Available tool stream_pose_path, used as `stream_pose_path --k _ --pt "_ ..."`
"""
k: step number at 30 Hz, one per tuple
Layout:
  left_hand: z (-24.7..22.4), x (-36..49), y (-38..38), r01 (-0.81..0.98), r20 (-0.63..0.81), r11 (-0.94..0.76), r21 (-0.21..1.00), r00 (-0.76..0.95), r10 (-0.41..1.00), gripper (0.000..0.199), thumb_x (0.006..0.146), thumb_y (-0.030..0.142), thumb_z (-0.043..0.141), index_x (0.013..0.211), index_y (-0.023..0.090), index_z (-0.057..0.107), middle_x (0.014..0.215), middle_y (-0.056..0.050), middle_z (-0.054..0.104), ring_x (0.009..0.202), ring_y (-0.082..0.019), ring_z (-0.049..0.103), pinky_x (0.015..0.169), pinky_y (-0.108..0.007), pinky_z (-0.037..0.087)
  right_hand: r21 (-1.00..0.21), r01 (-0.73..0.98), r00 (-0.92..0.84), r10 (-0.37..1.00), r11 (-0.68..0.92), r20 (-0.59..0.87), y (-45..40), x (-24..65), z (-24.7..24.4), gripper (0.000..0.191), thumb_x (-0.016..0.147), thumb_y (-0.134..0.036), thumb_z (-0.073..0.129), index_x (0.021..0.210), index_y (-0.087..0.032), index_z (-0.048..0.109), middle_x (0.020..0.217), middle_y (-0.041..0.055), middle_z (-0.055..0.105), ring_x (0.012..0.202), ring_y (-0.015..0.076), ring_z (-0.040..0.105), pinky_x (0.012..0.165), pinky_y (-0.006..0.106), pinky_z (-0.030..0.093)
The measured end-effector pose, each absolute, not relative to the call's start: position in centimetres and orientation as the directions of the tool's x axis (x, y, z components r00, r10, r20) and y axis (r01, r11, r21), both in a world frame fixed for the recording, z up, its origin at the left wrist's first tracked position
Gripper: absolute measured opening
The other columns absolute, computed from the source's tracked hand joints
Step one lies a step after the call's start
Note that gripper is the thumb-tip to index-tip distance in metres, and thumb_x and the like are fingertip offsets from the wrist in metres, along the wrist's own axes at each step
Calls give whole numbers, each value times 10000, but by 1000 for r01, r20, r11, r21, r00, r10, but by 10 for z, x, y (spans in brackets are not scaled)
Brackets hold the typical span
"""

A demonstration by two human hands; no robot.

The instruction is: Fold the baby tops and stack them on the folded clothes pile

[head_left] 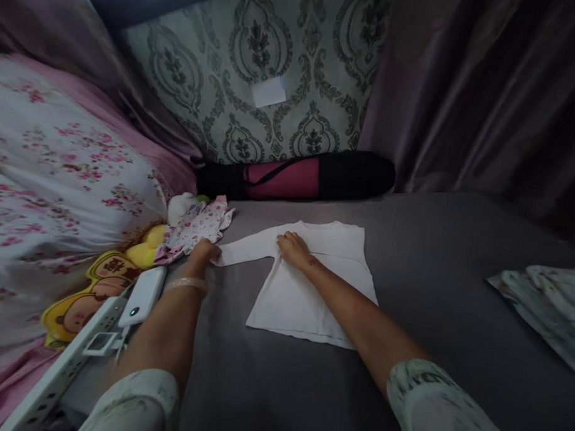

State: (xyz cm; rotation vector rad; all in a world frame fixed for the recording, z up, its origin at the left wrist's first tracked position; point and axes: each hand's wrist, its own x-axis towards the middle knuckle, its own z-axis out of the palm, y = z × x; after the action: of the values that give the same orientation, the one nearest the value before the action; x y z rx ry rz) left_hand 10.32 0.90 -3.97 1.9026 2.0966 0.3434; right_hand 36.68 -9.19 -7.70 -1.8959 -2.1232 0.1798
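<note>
My left hand (205,251) clamped on white shirt (284,297) at sleeve end; right hand (293,247) apart, on underarm, can't tell if gripping. Shirt flat under right hand. Printed cloth (200,225) just beyond left.

Leafy sleeves (432,396) and a pale bangle (187,283)

From here I see whitish fabric with a muted green, leaf-like print, each sleeve finishing in a broad cuff (411,377) well short of the wrist. Below, both forearms (360,306) are bare. The bangle, smooth, rounded and faintly shiny, circles the wrist above the left hand (204,253).
</note>
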Motion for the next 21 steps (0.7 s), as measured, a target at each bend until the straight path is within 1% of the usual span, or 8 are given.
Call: stream_pose_path --k 2,3,7,9,12,16,18,21 --pt "-30 98 8 906 -117 208 368 -177 977 188 535 213 697 688 178 595 622 -73 618 818 -347 666 674 -390 515 -294 949 -92 993 112 80 -86 365 -73 334 974 -326 378 1217 -211 576 1167 104 566 1097 242 500 916 333 378" --pt "-24 96 7 877 -138 252 409 -213 967 155 563 232 681 664 178 577 594 -57 600 784 -318 665 637 -353 511 -301 949 -85 995 94 44 -84 364 -71 360 966 -374 402 1253 -219 554 1188 110 557 1111 249 501 925 343 376" --pt "3 96 3 625 -159 275 731 -236 959 160 605 257 661 700 183 556 605 2 584 657 -195 627 544 -255 485 -305 952 -56 991 16 -125 -72 361 -63 552 911 -515 460 1375 -216 453 1309 148 495 1219 293 453 976 394 358" --pt "16 100 2 533 -157 231 814 -182 971 181 597 249 671 733 181 573 636 2 599 620 -166 606 537 -247 488 -292 956 -62 979 3 -192 -68 360 -59 638 883 -547 488 1416 -207 407 1366 163 454 1261 314 419 990 415 357" --pt "33 109 -1 461 -128 147 875 -72 989 215 596 261 680 776 170 607 694 -28 623 621 -163 601 534 -253 496 -277 961 -72 958 -8 -278 -62 360 -51 770 826 -594 548 1469 -227 334 1437 166 387 1293 333 395 999 429 361" --pt "53 132 -13 396 -6 -32 918 94 996 243 617 301 673 808 167 604 717 -28 608 624 -155 595 541 -252 498 -271 960 -43 913 -75 -405 -52 357 -40 914 762 -611 620 1516 -275 227 1514 155 282 1311 343 393 1010 430 367" --pt "60 151 -23 407 74 -131 904 153 985 232 639 323 660 801 172 590 686 -7 576 598 -138 573 514 -229 472 -306 942 -15 897 -134 -441 -48 355 -37 960 719 -593 677 1513 -280 239 1517 161 277 1302 362 403 1001 449 380" --pt "68 187 -38 411 127 -232 882 267 955 203 668 340 633 765 171 574 660 7 554 591 -125 553 491 -203 441 -374 910 10 913 -178 -409 -45 356 -39 946 657 -541 754 1467 -258 355 1457 178 372 1263 389 441 982 483 393"
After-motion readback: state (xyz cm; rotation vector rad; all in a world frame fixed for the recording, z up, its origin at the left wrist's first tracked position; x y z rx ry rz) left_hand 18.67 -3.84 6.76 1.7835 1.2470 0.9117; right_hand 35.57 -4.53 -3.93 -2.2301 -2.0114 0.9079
